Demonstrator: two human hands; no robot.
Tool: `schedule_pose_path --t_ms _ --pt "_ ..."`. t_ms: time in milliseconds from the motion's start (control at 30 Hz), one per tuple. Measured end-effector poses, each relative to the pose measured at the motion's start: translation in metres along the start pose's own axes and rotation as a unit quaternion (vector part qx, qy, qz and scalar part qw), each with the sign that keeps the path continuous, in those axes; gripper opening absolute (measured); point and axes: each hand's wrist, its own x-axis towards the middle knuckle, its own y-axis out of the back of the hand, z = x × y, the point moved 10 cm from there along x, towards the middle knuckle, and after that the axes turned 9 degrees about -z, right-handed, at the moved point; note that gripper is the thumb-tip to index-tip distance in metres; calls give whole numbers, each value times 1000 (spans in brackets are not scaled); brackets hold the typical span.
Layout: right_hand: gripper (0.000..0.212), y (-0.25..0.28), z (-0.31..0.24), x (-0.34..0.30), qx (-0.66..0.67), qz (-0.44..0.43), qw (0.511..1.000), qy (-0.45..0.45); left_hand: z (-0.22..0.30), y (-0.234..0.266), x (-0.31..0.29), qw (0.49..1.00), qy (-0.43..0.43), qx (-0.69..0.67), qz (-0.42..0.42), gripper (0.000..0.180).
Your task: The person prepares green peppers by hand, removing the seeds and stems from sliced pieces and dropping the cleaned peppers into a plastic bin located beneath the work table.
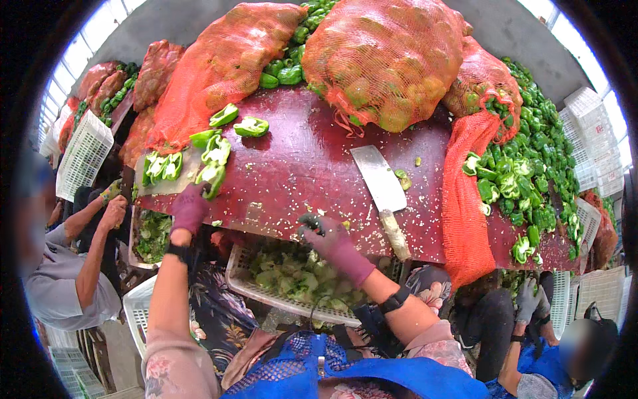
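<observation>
My left hand (191,207), in a purple glove, grips a halved green pepper (212,178) at the left part of the dark red table (292,159). Other pepper halves (216,150) lie just beyond it, cut side up, some on a pale board (183,185). My right hand (332,245), in a purple glove with dark fingers, hovers over the near table edge with its fingers bent and apart; I see nothing in it. Below is a white basket (240,282) of pale green pepper cores (292,276). A cleaver (379,176) rests on the table right of that hand.
Red mesh sacks (389,60) of peppers stand along the far side. An emptied-looking red mesh sack (465,199) hangs over the near edge. Green peppers (531,146) are heaped at right. One person (86,279) sits at left, another (531,346) at lower right.
</observation>
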Motion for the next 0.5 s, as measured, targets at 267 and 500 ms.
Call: schedule_pose_path --t_ms 267,500 --pt "58 1 -31 -5 -143 42 981 120 173 28 -138 943 -331 17 -9 33" --pt "72 -20 -19 -16 -211 -19 977 29 215 -3 -164 930 -334 146 -46 35"
